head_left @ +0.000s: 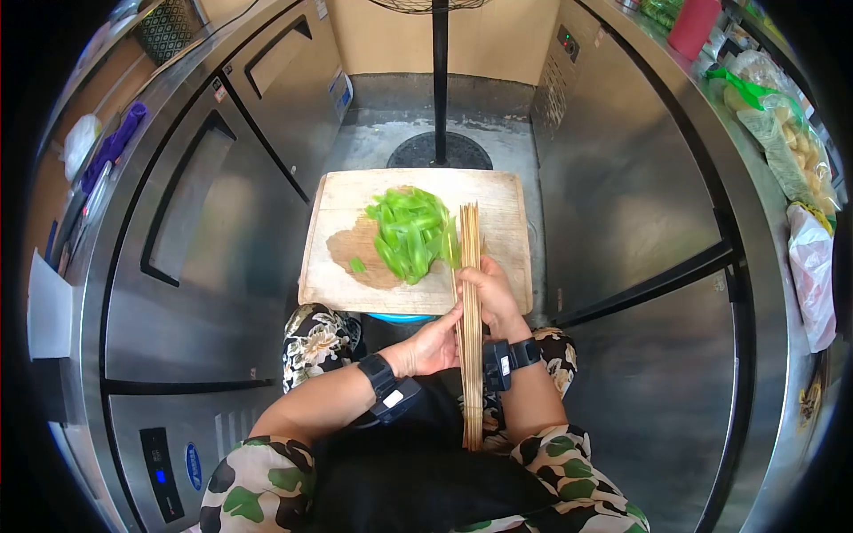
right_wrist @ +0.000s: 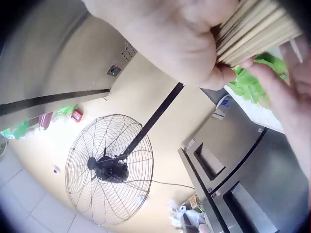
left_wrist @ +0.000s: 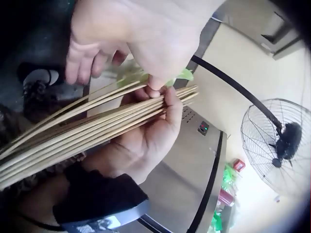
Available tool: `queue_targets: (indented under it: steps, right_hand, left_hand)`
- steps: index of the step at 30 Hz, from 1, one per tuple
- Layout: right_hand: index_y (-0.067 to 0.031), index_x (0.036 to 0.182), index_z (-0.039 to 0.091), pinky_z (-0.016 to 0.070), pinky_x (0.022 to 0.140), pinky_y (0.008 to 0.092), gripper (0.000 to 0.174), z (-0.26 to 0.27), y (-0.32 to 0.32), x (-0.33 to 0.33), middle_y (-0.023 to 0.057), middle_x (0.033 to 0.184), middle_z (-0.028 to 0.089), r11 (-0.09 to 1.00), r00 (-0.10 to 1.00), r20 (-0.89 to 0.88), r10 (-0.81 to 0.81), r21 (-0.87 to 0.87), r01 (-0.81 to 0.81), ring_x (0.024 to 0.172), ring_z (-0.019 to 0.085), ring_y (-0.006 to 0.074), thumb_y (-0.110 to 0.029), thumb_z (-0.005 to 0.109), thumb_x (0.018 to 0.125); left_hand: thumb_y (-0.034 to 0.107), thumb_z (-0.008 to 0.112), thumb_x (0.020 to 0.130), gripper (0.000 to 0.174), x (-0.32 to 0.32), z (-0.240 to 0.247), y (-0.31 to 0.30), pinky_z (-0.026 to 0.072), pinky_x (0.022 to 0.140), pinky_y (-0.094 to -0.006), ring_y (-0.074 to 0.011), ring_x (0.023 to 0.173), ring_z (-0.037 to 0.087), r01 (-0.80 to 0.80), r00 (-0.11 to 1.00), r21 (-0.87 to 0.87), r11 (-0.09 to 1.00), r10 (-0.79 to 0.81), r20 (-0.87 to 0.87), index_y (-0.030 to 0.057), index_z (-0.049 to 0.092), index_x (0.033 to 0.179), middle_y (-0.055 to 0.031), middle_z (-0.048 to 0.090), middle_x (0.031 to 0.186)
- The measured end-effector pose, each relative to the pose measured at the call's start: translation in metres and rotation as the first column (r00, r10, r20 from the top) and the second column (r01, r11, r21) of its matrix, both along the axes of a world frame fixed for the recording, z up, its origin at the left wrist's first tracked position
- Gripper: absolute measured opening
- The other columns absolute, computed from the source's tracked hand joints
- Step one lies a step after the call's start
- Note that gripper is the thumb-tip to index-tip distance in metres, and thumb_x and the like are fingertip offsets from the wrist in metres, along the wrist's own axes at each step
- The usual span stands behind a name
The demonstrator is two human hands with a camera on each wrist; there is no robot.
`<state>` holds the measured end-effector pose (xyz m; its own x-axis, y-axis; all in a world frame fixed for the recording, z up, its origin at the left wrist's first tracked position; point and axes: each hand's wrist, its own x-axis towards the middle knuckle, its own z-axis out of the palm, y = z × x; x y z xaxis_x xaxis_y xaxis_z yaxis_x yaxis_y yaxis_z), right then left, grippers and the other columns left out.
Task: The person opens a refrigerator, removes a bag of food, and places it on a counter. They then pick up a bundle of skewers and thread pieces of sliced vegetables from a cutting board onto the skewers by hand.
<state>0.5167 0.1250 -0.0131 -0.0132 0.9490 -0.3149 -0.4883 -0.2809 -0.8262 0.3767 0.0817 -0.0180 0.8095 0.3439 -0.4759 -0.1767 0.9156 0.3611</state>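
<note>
My right hand [head_left: 489,289] grips a bundle of thin wooden skewers [head_left: 471,355], which stands nearly lengthwise to my body. Beside the bundle, one or two skewers sit apart in the left wrist view. My left hand [head_left: 433,345] is at the bundle's left side, its thumb tip touching near the right fingertips and the other fingers extended loosely. Green vegetable slices [left_wrist: 184,74] show by the upper skewer ends, partly hidden behind the left thumb. A pile of the same green slices [head_left: 410,233] lies on the wooden cutting board [head_left: 504,197], just beyond my hands.
Steel fridge cabinets [head_left: 191,240] flank both sides, with bagged food [head_left: 782,133] on the right counter. Behind the board rises a black fan pole [head_left: 440,80] on a round base [head_left: 440,151]. A blue rim [head_left: 400,317] peeks out under the board's near edge.
</note>
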Motion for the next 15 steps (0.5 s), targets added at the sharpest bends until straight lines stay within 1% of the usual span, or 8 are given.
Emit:
queue_targets:
  steps: [3,6,9,10,12,13,14,15]
  right_hand:
    - [-0.0009,0.095,0.049,0.0443,0.051,0.0240,0.023,-0.004,0.000,0.004,0.0059,0.075,0.055,1.000,0.999,-0.037,-0.026,-0.007,0.026,0.056,0.053,0.0125,0.001,0.058,0.074]
    - [-0.0014,0.094,0.049,0.0446,0.050,0.0236,0.022,-0.003,-0.005,0.003,0.0055,0.074,0.055,0.998,0.998,-0.024,-0.058,-0.018,0.057,0.054,0.053,0.0126,-0.001,0.060,0.074]
    - [-0.0014,0.094,0.049,0.0449,0.049,0.0234,0.023,0.003,-0.009,0.003,0.0050,0.072,0.055,0.997,0.998,0.005,-0.067,-0.033,0.067,0.053,0.054,0.0127,-0.003,0.062,0.075]
    - [-0.0014,0.094,0.049,0.0450,0.049,0.0235,0.023,0.005,-0.010,0.004,0.0048,0.072,0.055,0.997,0.998,0.014,-0.066,-0.039,0.067,0.053,0.054,0.0127,-0.003,0.063,0.076]
    - [-0.0022,0.093,0.049,0.0446,0.047,0.0232,0.021,0.017,-0.016,0.005,0.0042,0.070,0.055,0.999,0.993,-0.108,0.043,-0.024,-0.046,0.053,0.053,0.0124,-0.008,0.062,0.078]
    - [-0.0026,0.093,0.049,0.0443,0.047,0.0231,0.020,0.024,-0.020,0.007,0.0038,0.069,0.055,0.995,0.981,-0.169,0.098,-0.012,-0.101,0.052,0.053,0.0123,-0.010,0.061,0.079]
    - [-0.0029,0.092,0.050,0.0440,0.046,0.0229,0.018,0.030,-0.026,0.011,0.0038,0.069,0.055,0.986,0.929,-0.332,0.166,0.083,-0.146,0.052,0.053,0.0123,-0.012,0.060,0.080]
    - [-0.0031,0.091,0.051,0.0437,0.045,0.0228,0.016,0.035,-0.035,0.016,0.0037,0.068,0.056,0.968,0.844,-0.478,0.242,0.182,-0.174,0.052,0.053,0.0123,-0.014,0.058,0.081]
  left_hand:
    - [0.049,0.037,0.092,0.046,0.012,-0.020,-0.008,0.0488,0.079,-0.0361,-0.0190,0.088,0.059,-0.179,0.984,0.006,0.984,0.179,-0.004,0.0106,0.051,0.113,-0.0035,0.060,0.098]
    - [0.042,0.039,0.094,0.038,0.030,-0.020,-0.017,0.0520,0.068,-0.0341,-0.0183,0.075,0.060,-0.295,0.933,-0.003,0.956,0.287,-0.218,0.0084,0.053,0.105,-0.0040,0.060,0.086]
    - [0.033,0.040,0.095,0.030,0.039,-0.003,-0.022,0.0524,0.061,-0.0340,-0.0186,0.068,0.058,-0.333,0.905,0.005,0.943,0.321,-0.278,0.0065,0.053,0.098,-0.0053,0.058,0.080]
    - [0.032,0.040,0.095,0.029,0.041,-0.009,-0.024,0.0520,0.060,-0.0339,-0.0185,0.067,0.058,-0.337,0.905,0.028,0.941,0.331,-0.268,0.0065,0.053,0.097,-0.0054,0.057,0.079]
    - [0.029,0.039,0.095,0.027,0.044,-0.019,-0.024,0.0511,0.058,-0.0337,-0.0184,0.065,0.057,-0.339,0.903,0.080,0.937,0.348,-0.251,0.0065,0.053,0.094,-0.0057,0.057,0.077]
    - [0.031,0.035,0.096,0.029,0.047,-0.018,-0.024,0.0462,0.051,-0.0312,-0.0163,0.058,0.053,-0.339,0.894,0.088,0.937,0.350,-0.279,0.0080,0.053,0.091,-0.0037,0.055,0.072]
    - [0.032,0.031,0.096,0.032,0.052,-0.017,-0.024,0.0414,0.044,-0.0286,-0.0141,0.051,0.049,-0.340,0.884,0.096,0.936,0.352,-0.307,0.0095,0.052,0.088,-0.0016,0.052,0.066]
    - [0.033,0.028,0.097,0.035,0.054,-0.015,-0.024,0.0365,0.038,-0.0261,-0.0120,0.044,0.045,-0.340,0.873,0.103,0.935,0.355,-0.335,0.0109,0.052,0.085,0.0005,0.050,0.061]
